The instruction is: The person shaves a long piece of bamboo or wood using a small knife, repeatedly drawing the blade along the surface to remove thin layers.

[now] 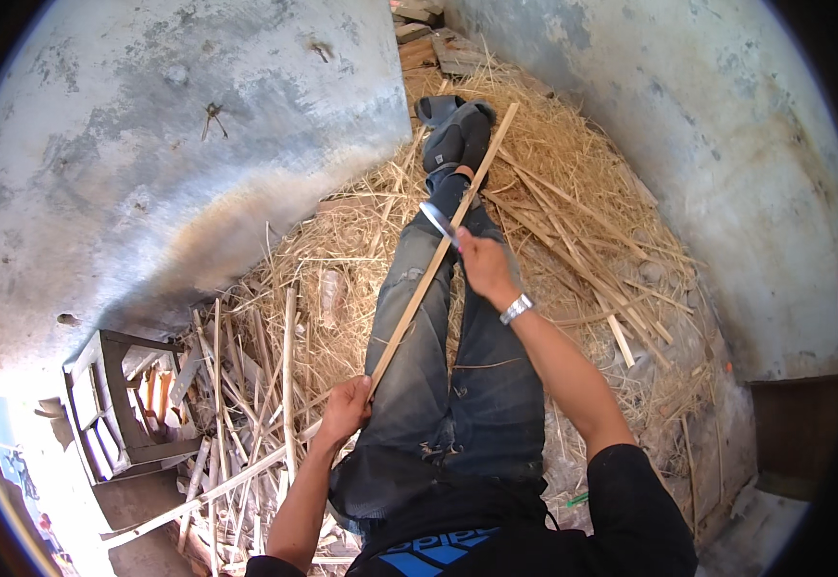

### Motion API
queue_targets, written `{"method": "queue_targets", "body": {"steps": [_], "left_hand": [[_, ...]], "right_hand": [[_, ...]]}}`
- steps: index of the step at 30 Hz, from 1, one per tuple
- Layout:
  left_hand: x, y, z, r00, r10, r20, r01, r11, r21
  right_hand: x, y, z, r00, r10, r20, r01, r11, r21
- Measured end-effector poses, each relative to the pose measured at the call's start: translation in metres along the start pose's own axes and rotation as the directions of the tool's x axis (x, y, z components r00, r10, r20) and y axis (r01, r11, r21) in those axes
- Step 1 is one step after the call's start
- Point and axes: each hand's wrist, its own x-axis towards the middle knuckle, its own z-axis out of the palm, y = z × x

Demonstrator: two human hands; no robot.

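A long, pale bamboo strip (417, 305) lies slantwise over my outstretched legs, its far end beyond my feet. My left hand (346, 409) is closed round its near part, by my left thigh. My right hand (486, 264) grips a knife (438, 221), its handle hidden in the fist. The bright blade points up and left and lies over or against the strip near my shins; whether it touches cannot be told. A thinner strip (217, 492) runs from near my left hand to the lower left; whether it joins the held one is unclear.
Shavings (553, 125) cover the floor round my legs. Loose strips (582, 245) lie to the right, and sticks (289, 375) to the left beside a wooden frame (111, 409). Stained walls stand at the left (198, 144) and right (717, 144).
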Motion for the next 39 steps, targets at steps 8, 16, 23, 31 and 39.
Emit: {"method": "queue_targets", "body": {"steps": [8, 16, 23, 31, 39], "left_hand": [[0.009, -0.005, -0.004, 0.984, -0.08, 0.159, 0.117, 0.965, -0.235], [-0.005, 0.008, 0.002, 0.998, 0.019, 0.056, -0.012, 0.992, -0.125], [-0.009, 0.111, -0.001, 0.885, 0.294, -0.36, -0.341, 0.937, -0.071], [0.014, 0.206, 0.06, 0.599, 0.705, -0.378, -0.783, 0.615, -0.095], [-0.011, 0.162, 0.064, 0.881, 0.448, 0.151, -0.472, 0.82, 0.324]], "right_hand": [[-0.147, -0.047, 0.018, 0.971, 0.033, 0.237, -0.067, 0.989, 0.136], [-0.174, -0.036, -0.005, 0.69, 0.246, 0.681, -0.6, 0.72, 0.348], [-0.163, -0.078, -0.027, 0.857, 0.255, 0.447, -0.512, 0.335, 0.791], [-0.151, -0.149, -0.043, 0.98, 0.153, -0.128, 0.0, 0.641, 0.768], [-0.137, -0.06, -0.066, 0.983, 0.11, -0.148, -0.038, 0.908, 0.418]]}}
